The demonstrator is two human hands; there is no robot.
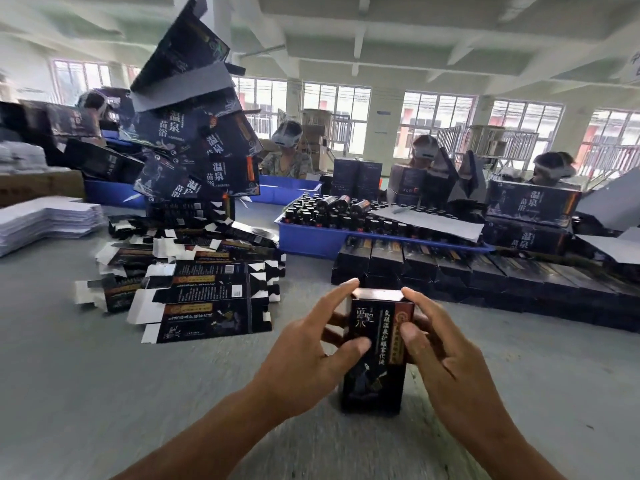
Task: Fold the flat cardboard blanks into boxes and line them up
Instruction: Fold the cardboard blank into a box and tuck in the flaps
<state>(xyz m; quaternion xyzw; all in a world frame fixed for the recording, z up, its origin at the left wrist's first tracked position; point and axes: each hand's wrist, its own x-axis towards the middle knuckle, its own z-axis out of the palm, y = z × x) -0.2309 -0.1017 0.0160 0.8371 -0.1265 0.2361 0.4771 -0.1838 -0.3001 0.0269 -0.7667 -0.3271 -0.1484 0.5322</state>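
Hands hold a dark printed carton upright on the grey surface: left hand and right hand fingers curl round its sides. Judged light, thin, easily dented, it is best gripped along its folded edges between the fingers.

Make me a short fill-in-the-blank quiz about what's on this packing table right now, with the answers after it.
1. Both hands, left hand and right hand, hold one dark ____.
2. The flat blanks lie to the ____ of the held box.
3. The bottles stand in a ____ tray.
4. The finished boxes are lined up in front of that ____.

Answers: box; left; blue; tray
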